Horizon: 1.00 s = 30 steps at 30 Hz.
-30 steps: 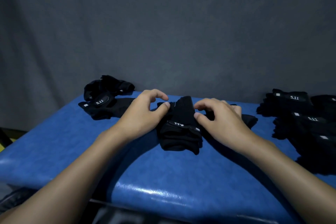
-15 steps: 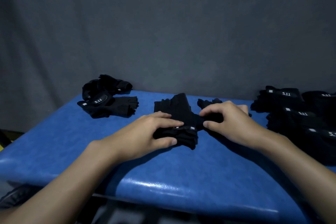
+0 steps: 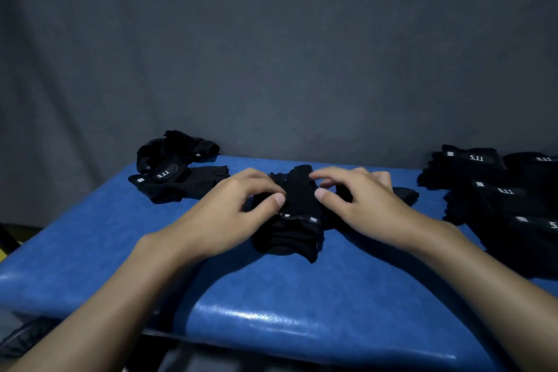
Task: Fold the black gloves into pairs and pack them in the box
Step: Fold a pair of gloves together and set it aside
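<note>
At the blue table's [image 3: 271, 305] far left a loose glove pile [image 3: 178, 174] is seen, count unclear. At centre, one folded glove bundle [image 3: 299, 220] is pinched by the left hand [image 3: 229, 214] and right hand [image 3: 362, 205], fingers curled, thumbs pressed in. At right, stacked gloves [image 3: 498, 199] are laid; four 5.11 labels are counted.

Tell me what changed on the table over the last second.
Half a second ago the left hand lay over the near end of the folded glove pair; it has moved back to the middle, pinching its left edge. The right hand keeps pinching the right edge. The loose gloves at left and the stack at right stayed put.
</note>
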Tool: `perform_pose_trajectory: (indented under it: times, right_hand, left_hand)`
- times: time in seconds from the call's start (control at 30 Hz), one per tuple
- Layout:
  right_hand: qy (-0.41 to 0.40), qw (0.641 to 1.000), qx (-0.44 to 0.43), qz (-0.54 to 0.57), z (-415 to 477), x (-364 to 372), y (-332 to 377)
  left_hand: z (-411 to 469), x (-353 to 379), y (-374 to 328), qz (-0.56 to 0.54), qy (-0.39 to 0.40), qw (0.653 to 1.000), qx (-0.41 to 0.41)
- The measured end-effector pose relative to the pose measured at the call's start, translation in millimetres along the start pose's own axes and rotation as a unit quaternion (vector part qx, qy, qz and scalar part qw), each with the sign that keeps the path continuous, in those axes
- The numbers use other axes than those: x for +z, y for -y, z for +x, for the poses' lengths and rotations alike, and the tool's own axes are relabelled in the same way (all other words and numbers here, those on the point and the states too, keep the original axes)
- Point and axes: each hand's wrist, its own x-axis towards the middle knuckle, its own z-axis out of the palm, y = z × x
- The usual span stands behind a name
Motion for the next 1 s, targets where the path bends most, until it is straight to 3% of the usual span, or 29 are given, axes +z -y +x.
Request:
perform_pose_trajectory:
  times: [0.13, 0.23, 0.47, 0.7, 1.0]
  right_hand:
    - [0.017, 1.000, -0.007, -0.011, -2, 8, 1]
    - [0.016, 1.000, -0.003, 0.003, -2, 8, 2]
    - [0.015, 0.999, 0.000, 0.033, -4, 7, 5]
    - [0.037, 0.994, 0.001, 0.102, -8, 2, 17]
    - [0.091, 0.995, 0.041, 0.029, -15, 4, 15]
  left_hand:
    - [1, 3, 8, 0.075, 0.058, 0.990, -0.107]
    - [2, 5, 7, 0.105, 0.088, 0.982, -0.129]
    - [1, 3, 3, 0.148, 0.088, 0.980, -0.101]
    - [-5, -1, -1, 0.069, 0.029, 0.995, -0.070]
    - [-8, 0, -2, 0.068, 0.075, 0.992, -0.069]
